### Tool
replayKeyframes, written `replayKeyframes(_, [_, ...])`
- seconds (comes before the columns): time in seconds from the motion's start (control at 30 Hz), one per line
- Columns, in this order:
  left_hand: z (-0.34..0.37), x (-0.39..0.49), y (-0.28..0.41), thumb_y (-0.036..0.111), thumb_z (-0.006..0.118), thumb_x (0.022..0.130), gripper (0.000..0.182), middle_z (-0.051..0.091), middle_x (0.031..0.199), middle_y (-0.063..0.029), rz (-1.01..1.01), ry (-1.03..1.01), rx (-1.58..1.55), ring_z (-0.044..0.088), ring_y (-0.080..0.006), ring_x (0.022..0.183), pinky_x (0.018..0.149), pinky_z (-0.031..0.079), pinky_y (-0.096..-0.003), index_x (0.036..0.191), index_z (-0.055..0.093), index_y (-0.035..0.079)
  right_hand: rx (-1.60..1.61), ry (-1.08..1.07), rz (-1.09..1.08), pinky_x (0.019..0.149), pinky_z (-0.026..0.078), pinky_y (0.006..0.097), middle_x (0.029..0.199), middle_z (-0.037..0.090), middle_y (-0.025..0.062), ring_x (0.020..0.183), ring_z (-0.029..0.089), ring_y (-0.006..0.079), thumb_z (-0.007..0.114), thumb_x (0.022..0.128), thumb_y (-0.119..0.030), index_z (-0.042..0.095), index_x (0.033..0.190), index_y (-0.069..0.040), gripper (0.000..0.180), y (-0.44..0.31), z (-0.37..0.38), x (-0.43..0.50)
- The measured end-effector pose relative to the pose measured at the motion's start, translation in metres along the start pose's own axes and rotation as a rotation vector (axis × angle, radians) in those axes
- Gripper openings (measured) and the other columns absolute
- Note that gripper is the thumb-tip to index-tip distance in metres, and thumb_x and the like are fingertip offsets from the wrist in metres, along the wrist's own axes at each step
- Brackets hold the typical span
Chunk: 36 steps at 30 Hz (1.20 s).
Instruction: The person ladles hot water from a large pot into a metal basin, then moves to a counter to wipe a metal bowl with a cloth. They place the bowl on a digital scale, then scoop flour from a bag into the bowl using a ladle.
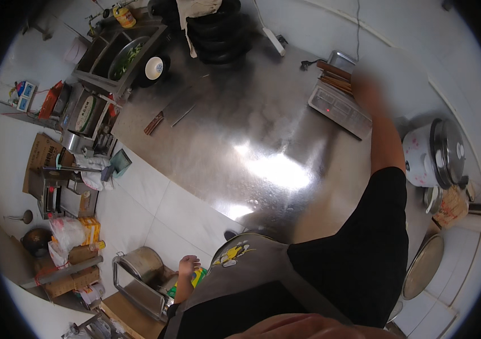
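Observation:
My right hand [367, 91] is stretched out over the far right of the steel table [223, 127]. It is blurred, beside a bundle of slender wooden sticks [334, 82] and a thicker wooden rod [333, 69]. These lie at the back of a digital scale [340, 108] with a lit red dot. Whether the fingers close on any stick is hidden by the blur. Low at my side hangs my left hand [189, 265], its fingers apart and holding nothing. Near it are a green and yellow package [198, 277] and a large metal pot [143, 262].
A knife with a wooden handle [154, 123] lies left on the table. Behind are a white bowl [154, 68], stacked black bowls [219, 38] and a sink [96, 51] with greens [132, 55] in a basin. A lidded rice cooker [420, 154] stands right.

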State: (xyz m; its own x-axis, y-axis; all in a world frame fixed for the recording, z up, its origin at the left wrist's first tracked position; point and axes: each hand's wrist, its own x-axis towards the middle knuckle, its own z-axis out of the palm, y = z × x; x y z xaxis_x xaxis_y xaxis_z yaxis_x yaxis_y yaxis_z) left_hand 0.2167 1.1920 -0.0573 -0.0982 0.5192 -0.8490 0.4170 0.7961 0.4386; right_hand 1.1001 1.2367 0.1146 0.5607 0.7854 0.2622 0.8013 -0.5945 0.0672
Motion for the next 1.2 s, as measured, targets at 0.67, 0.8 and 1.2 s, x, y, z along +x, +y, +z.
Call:
replayKeyframes(0.67, [0.018,0.017,0.038,0.019,0.057,0.088,0.020,0.065,0.082,-0.0097,-0.047,-0.122,0.165,0.065,-0.0198,0.069,0.054,0.052,-0.0318,0.097,0.059,0.001,0.198,-0.253,0.275,0.081,0.048,0.0439,0.098,0.066,0.0182,0.095,0.064,0.0331,0.064,0.078,-0.019,0.057,0.106,-0.001,0.035,0.010,-0.018,-0.019])
replayKeyframes(0.8, [0.031,0.017,0.062,0.018,0.057,0.088,0.020,0.065,0.084,-0.0097,0.052,-0.155,0.302,0.065,-0.0191,0.069,0.054,0.052,-0.0316,0.099,0.058,0.001,0.677,-0.072,0.517,0.066,0.049,0.0373,0.080,0.064,0.0132,0.072,0.064,0.0241,0.065,0.075,-0.010,0.055,0.103,0.000,0.031,0.024,-0.043,-0.120])
replayKeyframes(1.2, [0.035,0.056,0.092,0.019,0.057,0.087,0.020,0.066,0.086,-0.0089,0.069,-0.213,0.331,0.065,-0.0183,0.069,0.058,0.051,-0.0306,0.100,0.060,0.003,0.472,-0.295,0.813,0.081,0.050,0.0446,0.097,0.065,0.0249,0.093,0.062,0.0405,0.068,0.069,-0.018,0.055,0.105,0.002,0.042,0.044,0.052,-0.301])
